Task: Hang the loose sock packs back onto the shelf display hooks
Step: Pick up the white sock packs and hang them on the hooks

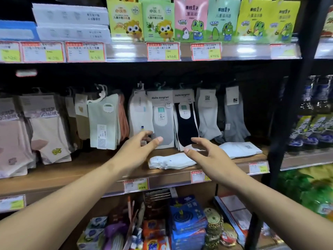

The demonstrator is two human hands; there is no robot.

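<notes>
Here we hold our left hand (138, 147) and right hand (207, 152) spread and empty, flanking the loose white plastic-wrapped sock pack (171, 161) at 6 o'clock below the hanging grey sock card (162, 123), ready to lift.

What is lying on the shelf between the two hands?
In the head view, a loose white sock pack lies flat on the wooden shelf, between both hands.

Cartoon-printed cream packets (196, 20) above yellow price tags (163, 51); blue coil boxes (187, 215), orange Tide packs (155, 245) below.
</notes>
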